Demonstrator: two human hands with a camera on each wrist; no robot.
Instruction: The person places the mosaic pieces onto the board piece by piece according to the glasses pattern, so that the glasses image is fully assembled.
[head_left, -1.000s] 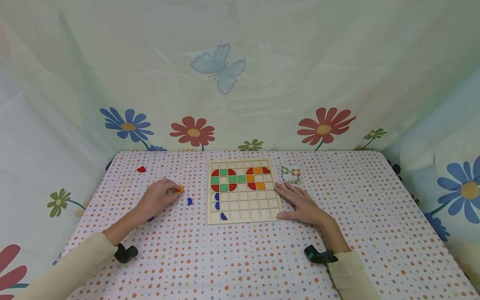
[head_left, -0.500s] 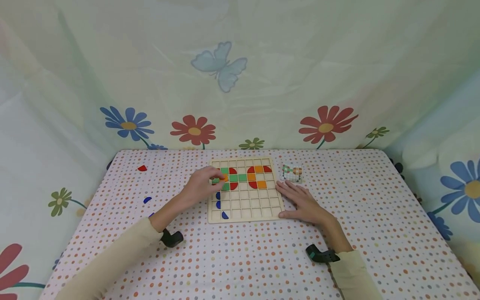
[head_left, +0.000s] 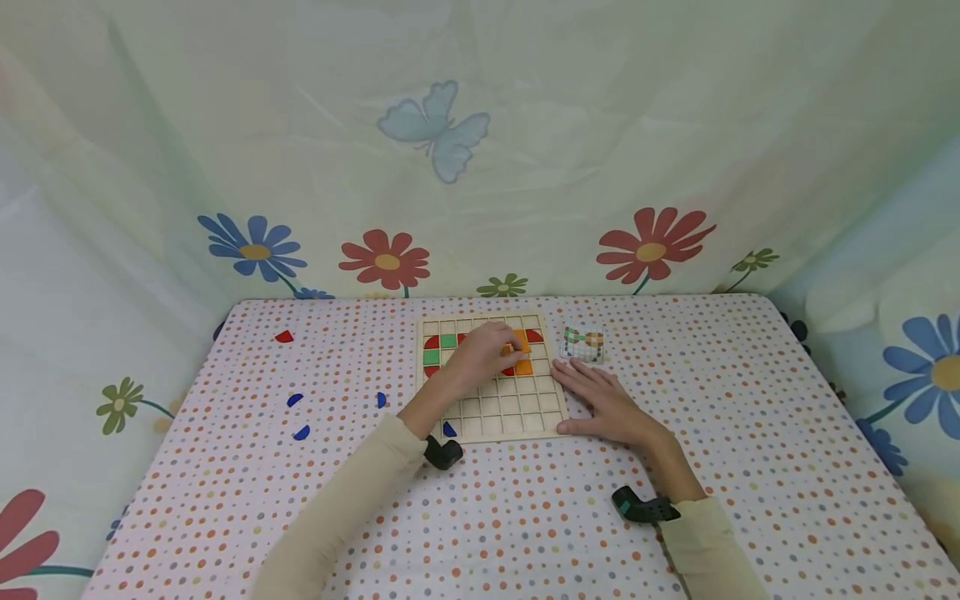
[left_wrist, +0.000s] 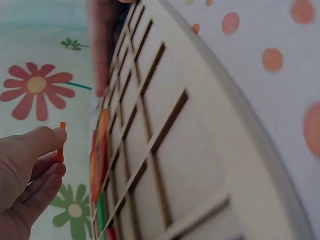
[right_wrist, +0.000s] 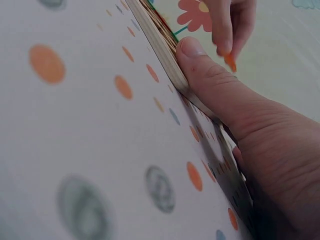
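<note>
My left hand [head_left: 480,357] hovers over the upper right part of a wooden grid board [head_left: 495,427], pinching an orange tile [left_wrist: 61,145] between thumb and fingers. In the left wrist view the tile is seen edge-on, apart from the board. Orange squares [head_left: 523,367], red quarter-circles [head_left: 534,336] and green squares [head_left: 431,357] lie in the board's cells, some covered by the left hand and forearm. A blue half-circle [head_left: 449,429] lies on its lower left. My right hand [head_left: 603,404] rests at the board's right edge, the thumb touching the rim.
A small pattern card [head_left: 583,343] lies right of the board, beyond the right hand. On the left of the dotted tablecloth are a red quarter-circle [head_left: 284,337] and blue half-circles, one [head_left: 295,400] farther back than another [head_left: 302,433]. A third blue half-circle [head_left: 381,400] lies nearer the board.
From the table left of the board, my left hand has carried the orange tile rightward, over the green pieces to the orange and red ones. My right hand has stayed in place.
</note>
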